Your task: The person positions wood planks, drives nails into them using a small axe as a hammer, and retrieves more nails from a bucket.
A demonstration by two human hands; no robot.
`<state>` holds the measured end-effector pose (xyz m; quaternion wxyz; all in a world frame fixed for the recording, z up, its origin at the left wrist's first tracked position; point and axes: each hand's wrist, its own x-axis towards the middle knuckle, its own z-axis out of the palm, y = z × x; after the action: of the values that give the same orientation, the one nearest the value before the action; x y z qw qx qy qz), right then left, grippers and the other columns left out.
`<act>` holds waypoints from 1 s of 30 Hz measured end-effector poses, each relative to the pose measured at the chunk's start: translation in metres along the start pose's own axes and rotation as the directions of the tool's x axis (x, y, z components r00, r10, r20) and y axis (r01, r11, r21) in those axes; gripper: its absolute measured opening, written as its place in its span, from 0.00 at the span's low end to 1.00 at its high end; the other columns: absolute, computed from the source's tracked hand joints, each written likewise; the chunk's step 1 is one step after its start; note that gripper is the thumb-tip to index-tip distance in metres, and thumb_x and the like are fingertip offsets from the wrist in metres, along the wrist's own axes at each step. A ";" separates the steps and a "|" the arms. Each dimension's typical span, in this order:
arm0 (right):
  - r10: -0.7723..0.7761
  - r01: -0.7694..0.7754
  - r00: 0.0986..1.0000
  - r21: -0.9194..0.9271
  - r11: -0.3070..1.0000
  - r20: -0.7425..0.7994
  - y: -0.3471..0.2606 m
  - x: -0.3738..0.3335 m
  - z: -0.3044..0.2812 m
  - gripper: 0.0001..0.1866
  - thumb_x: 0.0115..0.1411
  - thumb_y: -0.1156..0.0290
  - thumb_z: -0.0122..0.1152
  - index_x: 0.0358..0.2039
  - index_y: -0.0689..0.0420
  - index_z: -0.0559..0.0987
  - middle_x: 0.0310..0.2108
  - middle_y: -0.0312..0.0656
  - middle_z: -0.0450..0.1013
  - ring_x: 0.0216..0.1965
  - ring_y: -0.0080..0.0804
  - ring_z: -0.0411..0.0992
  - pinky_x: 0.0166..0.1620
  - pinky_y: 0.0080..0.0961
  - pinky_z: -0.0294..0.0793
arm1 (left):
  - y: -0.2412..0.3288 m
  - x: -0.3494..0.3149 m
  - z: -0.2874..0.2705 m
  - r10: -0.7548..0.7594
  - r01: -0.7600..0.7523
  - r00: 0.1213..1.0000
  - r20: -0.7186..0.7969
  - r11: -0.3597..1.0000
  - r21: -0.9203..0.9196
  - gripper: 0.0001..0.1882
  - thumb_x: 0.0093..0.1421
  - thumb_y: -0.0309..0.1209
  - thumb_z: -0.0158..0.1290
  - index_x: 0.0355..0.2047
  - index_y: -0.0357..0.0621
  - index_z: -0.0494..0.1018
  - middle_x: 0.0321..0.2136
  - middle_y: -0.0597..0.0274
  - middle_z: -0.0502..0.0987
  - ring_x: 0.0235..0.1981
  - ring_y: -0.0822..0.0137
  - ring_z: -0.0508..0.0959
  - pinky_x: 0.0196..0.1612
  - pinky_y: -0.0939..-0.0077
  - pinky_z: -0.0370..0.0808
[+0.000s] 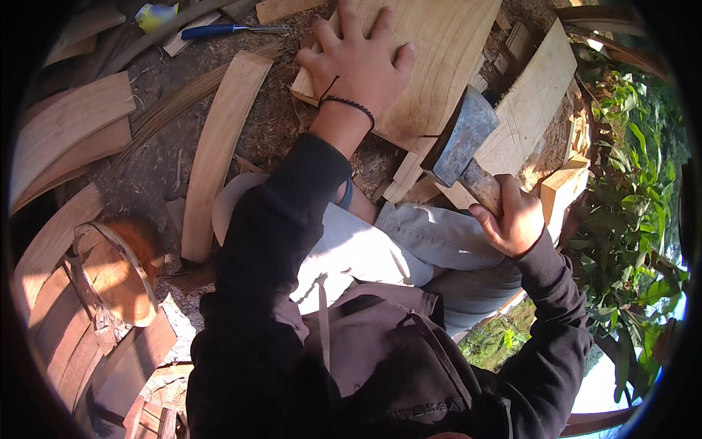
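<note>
My left hand lies with spread fingers on a broad, pale wooden board; a dark braided cord circles its wrist. The fingers of my right hand are wrapped around the short wooden handle of a hatchet. The hatchet's grey metal head is at the board's lower right edge; whether it touches the wood I cannot tell. Small wood pieces lie just below that edge. A thin dark spike shows near the board's lower corner.
A blue-handled chisel lies at the upper left. Curved planks are strewn on the left, near a round cut log. Another flat plank lies right of the board, and leafy plants border the far right.
</note>
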<state>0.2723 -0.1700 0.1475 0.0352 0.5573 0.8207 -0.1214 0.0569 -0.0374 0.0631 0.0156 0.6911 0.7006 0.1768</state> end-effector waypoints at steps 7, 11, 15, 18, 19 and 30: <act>0.157 0.253 0.847 0.646 0.720 -0.507 -0.007 -0.011 -0.008 0.23 0.55 0.50 0.61 0.34 0.58 0.68 0.19 0.41 0.65 0.20 0.35 0.66 0.24 0.26 0.65 | -0.007 -0.002 0.003 -0.012 0.014 0.999 0.036 0.998 -0.061 0.28 0.55 0.50 0.48 0.56 0.59 0.67 0.62 0.50 0.55 0.55 0.47 0.60 0.47 0.42 0.62; 0.127 -0.150 0.981 0.165 0.975 0.143 -0.003 0.000 0.017 0.25 0.54 0.53 0.62 0.36 0.64 0.69 0.17 0.50 0.70 0.20 0.51 0.73 0.24 0.38 0.71 | 0.000 -0.005 -0.002 -0.027 0.027 0.999 0.038 1.000 0.009 0.28 0.56 0.50 0.48 0.56 0.59 0.66 0.62 0.51 0.54 0.55 0.47 0.60 0.47 0.41 0.61; 0.192 0.028 0.936 0.606 0.795 -0.295 0.002 0.001 -0.029 0.32 0.56 0.41 0.55 0.37 0.63 0.68 0.20 0.37 0.64 0.18 0.23 0.61 0.21 0.20 0.60 | -0.007 -0.005 -0.001 -0.048 0.051 0.996 0.070 0.998 -0.037 0.28 0.56 0.50 0.47 0.57 0.59 0.65 0.62 0.50 0.54 0.55 0.47 0.60 0.48 0.41 0.61; 0.198 0.215 0.839 0.642 0.736 -0.507 -0.007 0.007 -0.038 0.33 0.56 0.40 0.54 0.41 0.61 0.65 0.18 0.35 0.63 0.16 0.21 0.59 0.21 0.19 0.61 | -0.005 -0.003 -0.001 -0.035 0.037 0.998 0.058 0.999 -0.033 0.28 0.56 0.48 0.46 0.57 0.58 0.65 0.62 0.50 0.54 0.55 0.47 0.60 0.49 0.41 0.60; 0.150 0.220 0.844 0.587 0.779 -0.514 -0.005 0.009 -0.027 0.31 0.57 0.43 0.55 0.41 0.61 0.65 0.18 0.37 0.64 0.16 0.23 0.60 0.21 0.21 0.62 | -0.003 -0.003 0.000 -0.032 0.032 0.998 0.048 0.999 0.000 0.28 0.56 0.48 0.46 0.57 0.57 0.65 0.62 0.50 0.55 0.56 0.47 0.60 0.49 0.41 0.60; 0.227 0.390 0.772 0.724 0.570 -0.594 -0.017 0.005 -0.024 0.27 0.50 0.47 0.66 0.33 0.58 0.68 0.17 0.32 0.63 0.19 0.21 0.63 0.23 0.16 0.64 | -0.008 -0.004 0.000 0.020 -0.020 1.000 0.006 1.000 -0.024 0.26 0.56 0.42 0.49 0.56 0.56 0.67 0.61 0.52 0.57 0.55 0.49 0.61 0.51 0.45 0.60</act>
<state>0.2568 -0.1654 0.1720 -0.5084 0.4734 0.6567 -0.2936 0.0492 -0.0412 0.0602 0.0243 0.6984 0.6914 0.1835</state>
